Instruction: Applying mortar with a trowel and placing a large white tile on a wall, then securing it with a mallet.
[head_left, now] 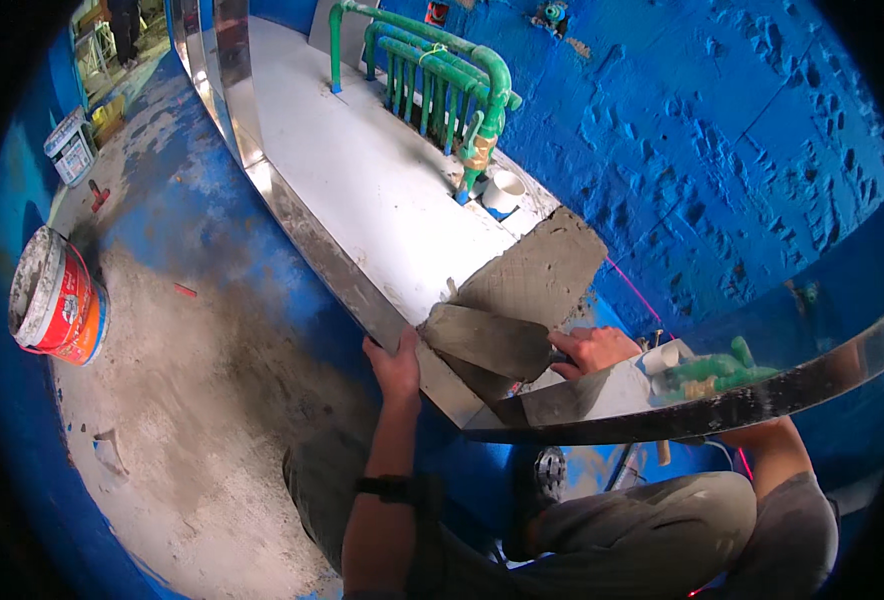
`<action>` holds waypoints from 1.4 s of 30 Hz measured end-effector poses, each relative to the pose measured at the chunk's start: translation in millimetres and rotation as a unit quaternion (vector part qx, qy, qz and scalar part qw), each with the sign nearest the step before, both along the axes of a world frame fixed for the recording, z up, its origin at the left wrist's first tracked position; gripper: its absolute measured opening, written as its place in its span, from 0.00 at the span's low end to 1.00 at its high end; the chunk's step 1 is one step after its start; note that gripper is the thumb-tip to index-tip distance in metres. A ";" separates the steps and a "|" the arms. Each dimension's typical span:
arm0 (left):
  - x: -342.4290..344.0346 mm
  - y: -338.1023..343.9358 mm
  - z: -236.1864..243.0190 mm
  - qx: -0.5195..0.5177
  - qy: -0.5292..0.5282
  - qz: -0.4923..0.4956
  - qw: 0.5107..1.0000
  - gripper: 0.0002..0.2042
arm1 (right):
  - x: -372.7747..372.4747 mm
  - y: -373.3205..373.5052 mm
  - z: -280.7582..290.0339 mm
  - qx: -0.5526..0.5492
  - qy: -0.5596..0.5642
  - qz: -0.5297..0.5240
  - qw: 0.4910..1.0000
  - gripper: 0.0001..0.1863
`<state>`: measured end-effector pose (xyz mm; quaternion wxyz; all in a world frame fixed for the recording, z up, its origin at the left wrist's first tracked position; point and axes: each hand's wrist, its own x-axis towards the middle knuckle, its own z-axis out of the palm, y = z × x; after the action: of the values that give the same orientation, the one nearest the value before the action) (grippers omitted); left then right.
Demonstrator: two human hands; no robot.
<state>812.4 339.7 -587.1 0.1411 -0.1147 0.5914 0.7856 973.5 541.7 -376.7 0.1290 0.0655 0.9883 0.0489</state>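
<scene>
My right hand (pixel 596 350) is closed round the handle of a trowel (pixel 484 336), reaching over the shiny metal frame. The trowel's broad, mortar-smeared blade points left and lies close over the near part of a grey mortar bed (pixel 542 262). That mortar has a smoothed surface and borders white tiles (pixel 352 180). At the frame's corner, my left hand (pixel 394 368) grips the upright metal edging (pixel 337 275), thumb on the inner side. Part of my right forearm is hidden behind the metal frame.
Green pipes (pixel 442 70) rise from the tiles beside a white pipe stub (pixel 503 190). Blue-coated wall (pixel 682 130) stands at right. On the left floor are a red-orange bucket (pixel 67 310), a white bucket (pixel 69 150) and a red-handled tool (pixel 98 196). A person (pixel 122 30) stands far off.
</scene>
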 end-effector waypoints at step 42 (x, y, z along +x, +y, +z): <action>3.2 -5.6 13.9 0.042 -0.054 -0.028 0.997 0.32 | 1.1 11.2 17.8 0.054 0.020 0.010 0.998 0.19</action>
<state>815.6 334.2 -573.2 0.1991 -0.1340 0.5521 0.7985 974.5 553.0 -359.0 0.1049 0.0636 0.9871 0.1025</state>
